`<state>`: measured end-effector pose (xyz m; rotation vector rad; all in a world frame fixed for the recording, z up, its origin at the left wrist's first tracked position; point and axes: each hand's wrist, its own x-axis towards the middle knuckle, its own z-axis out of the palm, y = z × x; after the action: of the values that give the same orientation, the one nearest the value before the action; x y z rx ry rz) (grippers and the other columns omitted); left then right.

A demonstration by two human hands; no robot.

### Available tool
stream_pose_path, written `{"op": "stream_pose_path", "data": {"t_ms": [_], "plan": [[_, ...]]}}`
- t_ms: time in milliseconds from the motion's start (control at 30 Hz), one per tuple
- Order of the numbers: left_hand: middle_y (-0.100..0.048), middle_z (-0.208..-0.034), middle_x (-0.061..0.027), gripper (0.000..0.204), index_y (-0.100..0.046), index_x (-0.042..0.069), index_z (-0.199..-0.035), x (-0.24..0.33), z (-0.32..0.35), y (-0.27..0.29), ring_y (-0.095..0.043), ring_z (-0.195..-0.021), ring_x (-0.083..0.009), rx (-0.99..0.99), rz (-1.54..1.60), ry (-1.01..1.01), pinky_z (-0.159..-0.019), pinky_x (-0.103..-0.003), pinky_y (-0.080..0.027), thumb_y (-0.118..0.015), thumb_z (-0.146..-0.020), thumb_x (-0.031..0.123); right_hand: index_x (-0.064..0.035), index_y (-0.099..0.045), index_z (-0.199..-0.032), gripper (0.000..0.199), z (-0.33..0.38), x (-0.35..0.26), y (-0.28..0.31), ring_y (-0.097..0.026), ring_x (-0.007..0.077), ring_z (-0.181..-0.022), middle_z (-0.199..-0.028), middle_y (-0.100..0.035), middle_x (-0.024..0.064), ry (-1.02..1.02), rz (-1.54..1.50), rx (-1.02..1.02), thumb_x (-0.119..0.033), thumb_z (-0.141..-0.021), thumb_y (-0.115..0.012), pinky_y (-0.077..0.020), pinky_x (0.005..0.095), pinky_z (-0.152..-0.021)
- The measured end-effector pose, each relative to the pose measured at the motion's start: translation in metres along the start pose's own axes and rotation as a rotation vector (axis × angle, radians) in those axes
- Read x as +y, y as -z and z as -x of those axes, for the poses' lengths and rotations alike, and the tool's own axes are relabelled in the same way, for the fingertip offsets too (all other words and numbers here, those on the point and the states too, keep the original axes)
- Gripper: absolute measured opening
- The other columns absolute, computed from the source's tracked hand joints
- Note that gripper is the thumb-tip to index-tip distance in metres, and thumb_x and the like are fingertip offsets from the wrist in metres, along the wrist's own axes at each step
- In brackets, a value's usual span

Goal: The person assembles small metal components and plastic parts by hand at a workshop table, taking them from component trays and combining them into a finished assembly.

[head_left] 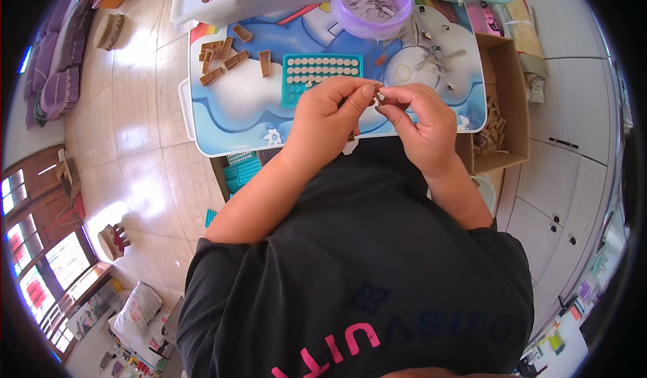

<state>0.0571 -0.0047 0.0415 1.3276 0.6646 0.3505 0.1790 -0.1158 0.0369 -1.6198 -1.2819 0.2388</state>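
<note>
Together, left hand [328,113], right hand [419,118], small metal piece [381,97] pinched between fingertips

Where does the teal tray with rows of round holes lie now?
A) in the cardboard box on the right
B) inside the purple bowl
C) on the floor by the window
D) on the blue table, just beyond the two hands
D: the teal tray lies flat on the blue table, just beyond the left hand and right hand, which together pinch a small part.
</note>
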Motion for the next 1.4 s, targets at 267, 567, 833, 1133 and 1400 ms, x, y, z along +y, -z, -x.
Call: {"op": "stream_pose_path", "data": {"t_ms": [267, 567, 833, 1133, 1400], "plan": [[-0.058, -0.078, -0.0091, 0.015, -0.06, 0.001, -0.091, -0.003, 0.008, 0.015, -0.054, -0.059, -0.0171, 0.025, -0.305, -0.296, -0.054, -0.028, -0.043, -0.055, -0.089, 0.014, 0.0026, -0.061, -0.09, 0.018, 0.003, -0.01, -0.015, -0.058, 0.0131, -0.069, -0.079, -0.062, 0.0083, -0.024, -0.021, 0.01, 0.006, -0.074, -0.067, -0.0458, 0.0228, -0.064], [-0.056, -0.079, -0.0124, 0.014, -0.057, 0.001, -0.092, -0.002, 0.015, 0.026, -0.054, -0.071, -0.0273, -0.012, -0.219, -0.168, -0.064, -0.033, -0.044, -0.054, -0.089, 0.014, -0.0014, -0.06, -0.085, 0.02, 0.008, -0.011, -0.037, -0.058, 0.0185, -0.065, -0.075, -0.062, 0.007, -0.007, -0.088, 0.124, 0.0, -0.07, -0.073, -0.0448, 0.0262, -0.056], [-0.055, -0.08, -0.0131, 0.012, -0.055, 0.001, -0.092, -0.003, 0.015, 0.032, -0.055, -0.074, -0.0302, -0.013, -0.381, -0.384, -0.065, -0.034, -0.045, -0.054, -0.088, 0.013, 0.0004, -0.06, -0.097, 0.02, 0.009, -0.015, -0.034, -0.059, 0.0108, -0.066, -0.076, -0.064, 0.0071, -0.091, -0.253, 0.018, -0.002, -0.078, -0.067, -0.0474, 0.0225, -0.059], [-0.054, -0.078, -0.012, 0.012, -0.055, 0.001, -0.09, -0.001, 0.014, 0.037, -0.055, -0.072, -0.0271, -0.143, -0.308, -0.296, -0.063, -0.033, -0.044, -0.053, -0.089, 0.013, 0.002, -0.049, -0.117, 0.032, 0.004, -0.023, -0.019, -0.059, 0.01, -0.067, -0.079, -0.063, 0.0065, -0.506, -0.624, -0.19, -0.006, -0.087, -0.057, -0.0461, 0.02, -0.065], [-0.054, -0.075, -0.0039, 0.021, -0.052, 0.003, -0.099, -0.014, 0.012, 0.031, -0.045, -0.046, -0.0056, -0.088, 0.193, -0.049, -0.042, -0.02, -0.036, -0.044, -0.096, 0.022, -0.0015, -0.052, -0.108, 0.033, 0.014, -0.011, -0.031, -0.056, 0.0055, -0.067, -0.081, -0.062, 0.0041, -0.395, -0.594, -0.13, -0.003, -0.078, -0.067, -0.0429, 0.0185, -0.057]]}}
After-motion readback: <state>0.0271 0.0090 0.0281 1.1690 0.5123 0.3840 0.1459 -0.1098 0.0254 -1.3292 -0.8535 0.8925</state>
